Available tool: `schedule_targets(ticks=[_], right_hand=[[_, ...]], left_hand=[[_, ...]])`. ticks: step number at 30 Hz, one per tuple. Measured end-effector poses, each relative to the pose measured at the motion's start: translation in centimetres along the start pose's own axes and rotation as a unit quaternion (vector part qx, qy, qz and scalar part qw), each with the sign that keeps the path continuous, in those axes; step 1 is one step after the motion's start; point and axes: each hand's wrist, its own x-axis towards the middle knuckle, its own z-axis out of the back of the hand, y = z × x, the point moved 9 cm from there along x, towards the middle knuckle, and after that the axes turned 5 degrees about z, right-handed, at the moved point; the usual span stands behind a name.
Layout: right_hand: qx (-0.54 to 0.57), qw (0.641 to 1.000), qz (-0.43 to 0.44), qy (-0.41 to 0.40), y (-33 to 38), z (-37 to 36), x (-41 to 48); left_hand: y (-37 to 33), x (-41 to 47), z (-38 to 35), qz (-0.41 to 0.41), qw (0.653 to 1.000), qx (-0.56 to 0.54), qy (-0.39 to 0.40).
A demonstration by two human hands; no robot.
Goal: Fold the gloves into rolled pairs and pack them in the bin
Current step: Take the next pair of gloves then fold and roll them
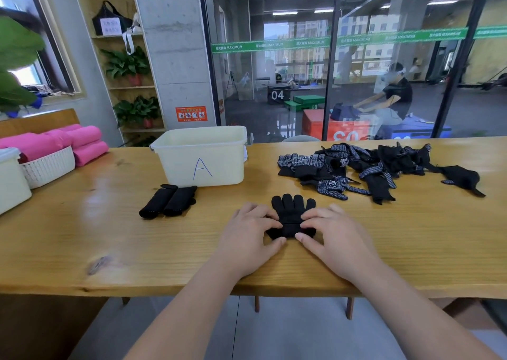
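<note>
Gloves (pixel 293 206) lie under left fingers (pixel 270 220) and right fingers (pixel 311 217).

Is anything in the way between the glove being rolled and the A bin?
No. The table between the glove and the bin is bare, and the bin is open on top. Two rolled gloves lie left of that path.

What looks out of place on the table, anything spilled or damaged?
Nothing spilled or damaged. Two rolled glove bundles lie on the table beside bin A, not in it. The loose gloves sit in a tangled heap at the right. The left hand and right hand pinch the glove in front.
</note>
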Motion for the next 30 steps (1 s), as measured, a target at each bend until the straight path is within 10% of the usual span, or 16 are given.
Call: schedule_targets(ticks=[23, 30], right_hand=[[0.308, 0.944, -0.117, 0.0, -3.1, -1.2, -0.1], [0.137, 0.984, -0.107, -0.027, -2.5, -0.2, 0.1]], left_hand=[[2.0, -0.1, 0.1, 0.102, 0.982, -0.156, 0.021], [1.7, 0.3, -0.1, 0.082, 0.987, -0.138, 0.006]])
